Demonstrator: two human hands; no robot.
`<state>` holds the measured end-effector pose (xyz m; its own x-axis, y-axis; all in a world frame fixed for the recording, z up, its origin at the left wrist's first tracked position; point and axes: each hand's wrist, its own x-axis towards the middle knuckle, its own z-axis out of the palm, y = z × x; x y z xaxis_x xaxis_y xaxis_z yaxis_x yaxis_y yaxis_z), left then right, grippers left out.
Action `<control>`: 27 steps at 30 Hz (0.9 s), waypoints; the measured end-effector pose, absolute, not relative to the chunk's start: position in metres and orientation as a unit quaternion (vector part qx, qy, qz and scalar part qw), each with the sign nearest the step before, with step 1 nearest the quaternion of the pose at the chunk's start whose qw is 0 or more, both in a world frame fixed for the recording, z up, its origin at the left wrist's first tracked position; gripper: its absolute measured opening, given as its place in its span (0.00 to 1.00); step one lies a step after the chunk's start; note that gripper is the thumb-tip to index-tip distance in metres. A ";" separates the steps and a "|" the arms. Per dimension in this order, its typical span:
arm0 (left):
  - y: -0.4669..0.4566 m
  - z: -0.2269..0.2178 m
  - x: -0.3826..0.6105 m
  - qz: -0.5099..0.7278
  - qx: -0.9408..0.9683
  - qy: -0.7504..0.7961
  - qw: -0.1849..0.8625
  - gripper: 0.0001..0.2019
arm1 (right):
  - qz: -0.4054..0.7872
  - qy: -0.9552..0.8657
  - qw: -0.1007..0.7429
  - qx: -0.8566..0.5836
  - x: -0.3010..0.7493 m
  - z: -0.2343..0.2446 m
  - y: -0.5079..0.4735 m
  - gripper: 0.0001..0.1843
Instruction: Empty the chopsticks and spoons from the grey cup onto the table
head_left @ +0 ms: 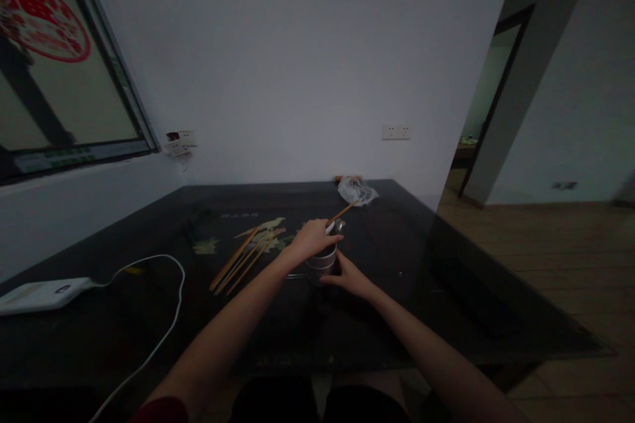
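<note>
Steadily bracing the cup (pixel 319 265) looks like the key to handling this well. It sits just below the centre of the frame, on the dark, glossy desk (pixel 397 337). The right hand (pixel 351 275) is clamped on the cup's right side, thumb across the front and fingers farther back. A firm grip low down should keep it from sliding or tipping while the other hand works at the mouth. The left hand (pixel 316 237) arches over the rim, its fingers reaching toward the right; whether they close on a utensil cannot be told. Judging by the crowded opening, small, slow movements would serve best, with the wooden chopstick (pixel 343 212) guided lengthwise so that it does not lever against the wall or knock the metal spoon (pixel 339 226).

As for looks, the cup is pale, greyish in the dim light, round and apparently upright, with lighter bands below its dark opening; it might be one ribbed cup or two nested. The hands hide part of it. The chopstick slants toward the upper right beside the spoon's shiny bowl. Left of centre in the frame, loose chopsticks (pixel 241 259) lie slanting on the desk, near the left forearm.
</note>
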<state>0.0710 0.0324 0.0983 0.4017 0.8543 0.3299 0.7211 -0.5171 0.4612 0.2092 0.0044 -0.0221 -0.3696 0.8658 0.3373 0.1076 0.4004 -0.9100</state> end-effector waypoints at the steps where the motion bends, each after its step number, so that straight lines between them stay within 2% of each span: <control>1: 0.031 0.102 0.069 0.292 0.823 0.468 0.132 0.14 | 0.425 -0.710 0.445 -0.343 0.209 -0.021 0.004 0.46; 6: 0.024 0.127 0.047 0.388 0.792 0.449 0.147 0.15 | 0.417 -0.715 0.441 -0.347 0.209 -0.015 0.000 0.45; 10: 0.025 0.138 0.006 0.419 0.762 0.477 0.129 0.15 | 0.416 -0.719 0.432 -0.352 0.210 -0.017 0.001 0.44; 14: 0.029 0.138 -0.047 0.452 0.711 0.502 0.197 0.13 | 0.421 -0.717 0.428 -0.353 0.210 -0.019 0.003 0.43; 19: 0.028 0.137 -0.108 0.513 0.622 0.521 0.281 0.17 | 0.432 -0.708 0.433 -0.354 0.210 -0.016 0.000 0.42; 23: 0.040 0.131 -0.153 0.458 0.621 0.609 0.186 0.18 | 0.431 -0.706 0.432 -0.359 0.210 -0.016 0.000 0.43; 27: 0.064 0.106 -0.184 0.279 0.629 0.725 0.044 0.17 | 0.431 -0.705 0.430 -0.364 0.210 -0.017 0.000 0.43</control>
